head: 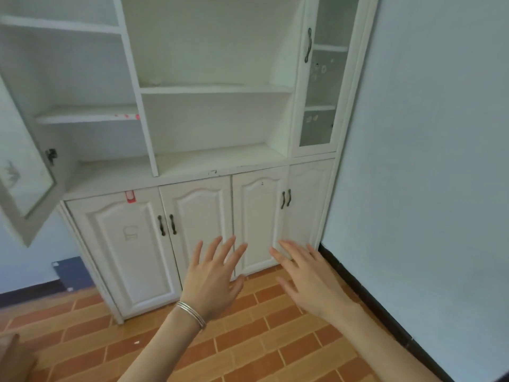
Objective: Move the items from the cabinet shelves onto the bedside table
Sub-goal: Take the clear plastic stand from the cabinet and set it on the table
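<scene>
A white cabinet (209,166) fills the view, and everything here is placed against it. Its upper half has open shelves (214,89): a wide middle bay with one shelf board, and a left bay with a board whose front edge carries red marks (129,116). No items show on any of these boards or on the cabinet's ledge (176,172) below them. At the cabinet's upper left a glass-panelled door (26,186) hangs swung open, jutting out toward the viewer past the left bay. At the upper right a narrow glass door (321,78) with a dark handle is closed; faint pale marks show on or behind its glass, too blurred to identify. The lower half has four closed panelled doors with dark handles (167,224), and a red sticker (130,196) sits at the top of the leftmost one. A pale wall (427,161) with a dark skirting stands just right of the cabinet. The floor (248,340) in front is orange brick-pattern tile. The bedside table is not identifiable in this view.

The left hand (213,279) is raised in front of the lower doors, back of the hand up, fingers spread wide and holding nothing; silver bangles (191,314) circle its wrist. The right hand (308,279) is beside it, apart from it, nearer the wall, fingers likewise splayed and empty, pointing up-left toward the cabinet. Neither hand touches the doors.
</scene>
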